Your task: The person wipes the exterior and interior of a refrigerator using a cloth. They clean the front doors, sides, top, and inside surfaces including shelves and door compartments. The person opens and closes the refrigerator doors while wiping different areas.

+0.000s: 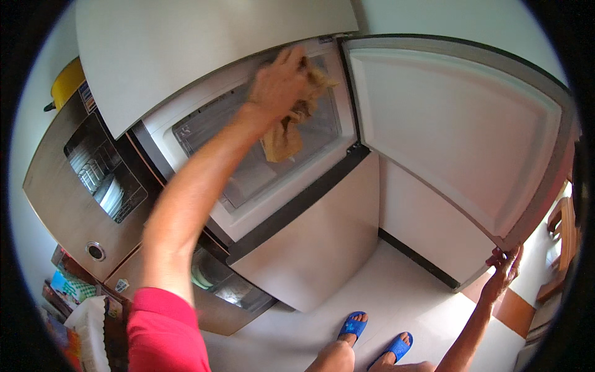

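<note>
My left hand holds a crumpled yellow-brown cloth, one end of which hangs below the fingers. Hand and cloth are in front of the refrigerator's middle compartment, at the hinge side, and the hand is blurred. Inside this white-framed compartment shows a clear drawer front. The compartment's door stands swung out to the right, its pale inner panel facing me. At the door's lower outer corner, my right hand grips the edge.
Above and below are the shut upper door and lower door. To the left stands a cabinet appliance with a dark window and a yellow pot on top. My feet in blue slippers are on the tiled floor; a wooden chair is at right.
</note>
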Available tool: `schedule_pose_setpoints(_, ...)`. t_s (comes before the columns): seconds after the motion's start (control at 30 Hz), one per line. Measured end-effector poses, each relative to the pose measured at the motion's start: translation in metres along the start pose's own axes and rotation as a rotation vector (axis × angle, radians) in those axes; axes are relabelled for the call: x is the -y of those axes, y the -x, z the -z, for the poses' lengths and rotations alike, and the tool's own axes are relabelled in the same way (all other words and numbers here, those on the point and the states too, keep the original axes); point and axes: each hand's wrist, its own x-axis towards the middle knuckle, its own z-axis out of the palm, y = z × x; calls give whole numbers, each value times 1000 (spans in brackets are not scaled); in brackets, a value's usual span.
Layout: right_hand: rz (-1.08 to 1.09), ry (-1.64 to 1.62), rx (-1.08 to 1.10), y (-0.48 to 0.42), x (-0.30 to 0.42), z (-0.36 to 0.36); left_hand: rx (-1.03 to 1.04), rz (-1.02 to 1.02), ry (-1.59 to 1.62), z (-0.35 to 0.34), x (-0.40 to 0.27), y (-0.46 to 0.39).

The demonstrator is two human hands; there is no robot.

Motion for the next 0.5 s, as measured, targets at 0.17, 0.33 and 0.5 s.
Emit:
schedule_pose_setpoints(0.17, 5, 32, -6, 6, 0, -6, 195, 17, -126, 27, 21, 77)
schedule_pose_setpoints(0.33, 28, 14, 60, 12, 17, -14, 320, 29, -159, 81, 53, 147)
schedule_pose_setpoints(0.5, 57, 55, 58, 19, 18, -14, 509, -51, 26, 114, 16, 189)
